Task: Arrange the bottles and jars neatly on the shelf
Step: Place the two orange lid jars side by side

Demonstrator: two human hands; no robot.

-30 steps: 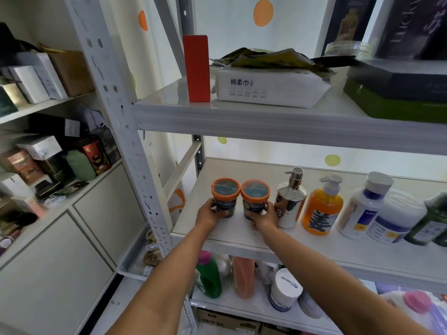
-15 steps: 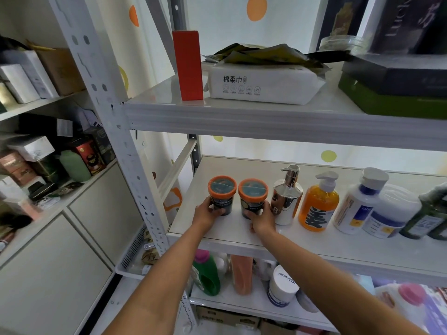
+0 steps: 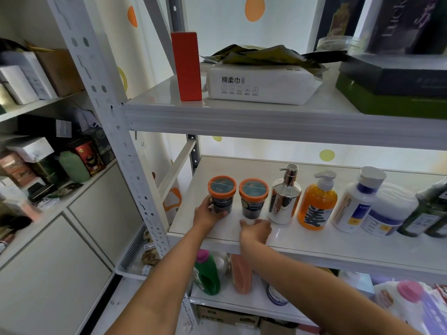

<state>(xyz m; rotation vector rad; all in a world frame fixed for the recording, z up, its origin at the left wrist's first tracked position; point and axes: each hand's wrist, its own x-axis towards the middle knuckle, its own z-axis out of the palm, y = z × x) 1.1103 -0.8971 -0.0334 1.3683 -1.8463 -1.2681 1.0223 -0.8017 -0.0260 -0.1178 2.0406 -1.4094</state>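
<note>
At the front edge of the shelf (image 3: 302, 243), the right hand (image 3: 256, 229) is seen to have been drawn back from the right jar (image 3: 253, 198). Half a second ago its fingers were wrapped round the jar's base; now they are curled loosely together, resting on the shelf just in front of the jar and clamped on nothing. Whether the fingertips touch the jar's foot cannot be told.

The left hand (image 3: 208, 212) is kept where it was, its grip closed round the lower body of the left jar (image 3: 221, 194), thumb at the front. Both jars stand upright, just beside each other near the shelf's front left corner, orange lids level.

Beyond them the row is carried on toward the right edge: the chrome pump (image 3: 285, 198) just beside the right jar, then the orange soap (image 3: 316, 206), the white bottle (image 3: 355, 201), a white tub (image 3: 389, 209) and a dark green bottle (image 3: 428, 213), the last three touching or overlapping in view.

From this it is judged that the right jar has been set in its place and released, and that only the left jar's release is left of this step. The far right of the row may need spacing out.
</note>
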